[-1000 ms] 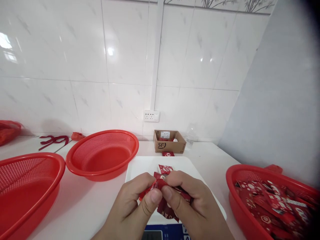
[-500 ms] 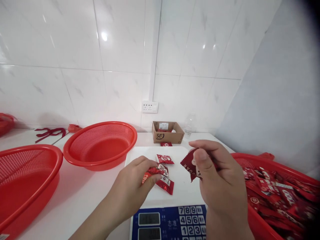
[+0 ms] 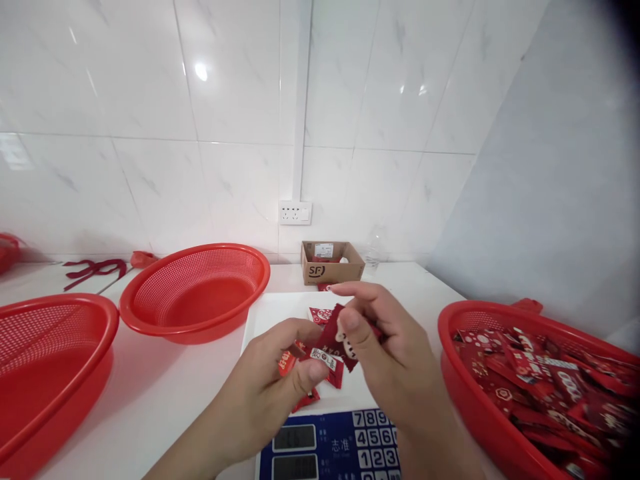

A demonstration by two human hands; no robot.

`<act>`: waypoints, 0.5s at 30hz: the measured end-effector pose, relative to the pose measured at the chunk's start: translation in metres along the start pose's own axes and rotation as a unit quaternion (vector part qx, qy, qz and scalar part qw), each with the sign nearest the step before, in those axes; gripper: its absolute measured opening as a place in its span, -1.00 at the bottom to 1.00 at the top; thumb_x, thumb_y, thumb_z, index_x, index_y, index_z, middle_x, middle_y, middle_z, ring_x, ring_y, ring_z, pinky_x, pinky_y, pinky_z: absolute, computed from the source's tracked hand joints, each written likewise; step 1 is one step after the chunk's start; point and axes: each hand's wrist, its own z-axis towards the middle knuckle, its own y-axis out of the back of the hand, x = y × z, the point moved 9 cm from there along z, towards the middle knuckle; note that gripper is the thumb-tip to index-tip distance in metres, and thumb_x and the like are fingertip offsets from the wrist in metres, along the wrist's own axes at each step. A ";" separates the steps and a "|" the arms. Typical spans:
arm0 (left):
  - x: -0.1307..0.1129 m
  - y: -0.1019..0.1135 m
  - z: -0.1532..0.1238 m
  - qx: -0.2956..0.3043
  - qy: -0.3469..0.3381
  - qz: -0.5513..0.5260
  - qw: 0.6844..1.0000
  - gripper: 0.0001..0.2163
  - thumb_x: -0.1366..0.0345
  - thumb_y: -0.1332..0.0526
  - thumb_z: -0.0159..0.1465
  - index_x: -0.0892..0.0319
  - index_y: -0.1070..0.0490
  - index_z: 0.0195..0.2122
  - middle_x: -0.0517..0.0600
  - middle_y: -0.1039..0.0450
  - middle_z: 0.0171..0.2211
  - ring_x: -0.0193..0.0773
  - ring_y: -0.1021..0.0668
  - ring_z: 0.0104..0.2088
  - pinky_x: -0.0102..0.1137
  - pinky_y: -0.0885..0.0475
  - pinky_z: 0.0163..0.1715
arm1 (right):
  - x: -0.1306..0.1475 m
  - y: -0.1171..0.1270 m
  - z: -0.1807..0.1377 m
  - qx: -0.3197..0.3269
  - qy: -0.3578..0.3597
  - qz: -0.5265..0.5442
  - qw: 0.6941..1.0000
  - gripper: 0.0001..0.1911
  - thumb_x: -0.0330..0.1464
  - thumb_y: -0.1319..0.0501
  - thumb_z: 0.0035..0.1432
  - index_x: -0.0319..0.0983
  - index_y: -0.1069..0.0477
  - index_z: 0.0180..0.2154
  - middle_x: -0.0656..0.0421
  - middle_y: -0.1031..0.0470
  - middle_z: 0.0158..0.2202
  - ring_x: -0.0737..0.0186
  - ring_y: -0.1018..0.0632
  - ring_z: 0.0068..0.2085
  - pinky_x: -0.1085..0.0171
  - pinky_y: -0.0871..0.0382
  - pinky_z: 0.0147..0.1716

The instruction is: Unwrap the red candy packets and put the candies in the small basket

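Observation:
My left hand (image 3: pixel 273 383) is closed over the scale's white pan (image 3: pixel 257 310), pinching small red snack packets (image 3: pixel 286 364); how many is hidden by the fingers. My right hand (image 3: pixel 400 353) grips a dark red snack packet (image 3: pixel 345 343) with white print between thumb and fingers. This packet is close against the left fingertips and overlaps what they hold. Behind the hands, a red and white packet (image 3: pixel 319 315) lies on the pan. Another red packet (image 3: pixel 306 401) shows below the left hand. The scale's blue keypad panel (image 3: pixel 343 445) is in front.
At right stands a red basket (image 3: pixel 453 347) full of red packets. Two red plastic baskets, one nearer (image 3: pixel 95 307) and one farther (image 3: pixel 245 313), are on the left. A cardboard box (image 3: pixel 333 272) and a clear bottle (image 3: pixel 375 250) stand by the tiled wall.
My right hand has moved left with its dark red packet, up to my left hand. The left hand has shifted slightly left and down. A red packet now shows below it.

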 end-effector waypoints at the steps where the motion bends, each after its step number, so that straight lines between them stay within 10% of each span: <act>1: -0.005 0.001 -0.003 -0.006 -0.012 -0.032 0.999 -0.77 0.07 -0.11 0.34 0.10 -0.40 -0.16 -0.02 -0.52 -0.25 -0.22 -0.52 -0.29 -0.39 -0.41 -0.29 | -0.001 -0.007 -0.001 0.030 0.000 0.000 1.000 -0.83 -0.24 -0.14 0.32 -0.11 -0.40 -0.09 0.33 -0.38 -0.53 0.37 -0.41 -0.55 0.40 -0.27 -0.58; 9: -0.003 0.026 -0.013 -0.146 -0.019 -0.083 0.986 -0.75 0.13 -0.14 0.36 0.13 -0.36 -0.41 -0.13 -0.39 -0.47 -0.36 -0.42 -0.42 -0.50 -0.35 -0.39 | -0.005 -0.035 -0.008 0.143 -0.016 0.060 0.988 -0.72 -0.14 -0.10 0.35 -0.08 -0.32 0.01 0.29 -0.40 -0.45 0.36 -0.47 -0.47 0.42 -0.25 -0.57; 15: 0.002 0.041 -0.020 -0.222 -0.025 -0.226 0.948 -0.81 0.09 -0.24 0.29 0.09 -0.40 -0.34 -0.17 -0.38 -0.44 -0.40 -0.42 -0.41 -0.56 -0.38 -0.36 | -0.005 -0.039 -0.008 0.177 -0.037 -0.012 0.984 -0.84 -0.24 -0.19 0.27 -0.17 -0.42 -0.32 0.26 -0.47 -0.44 0.31 -0.46 -0.44 0.37 -0.29 -0.46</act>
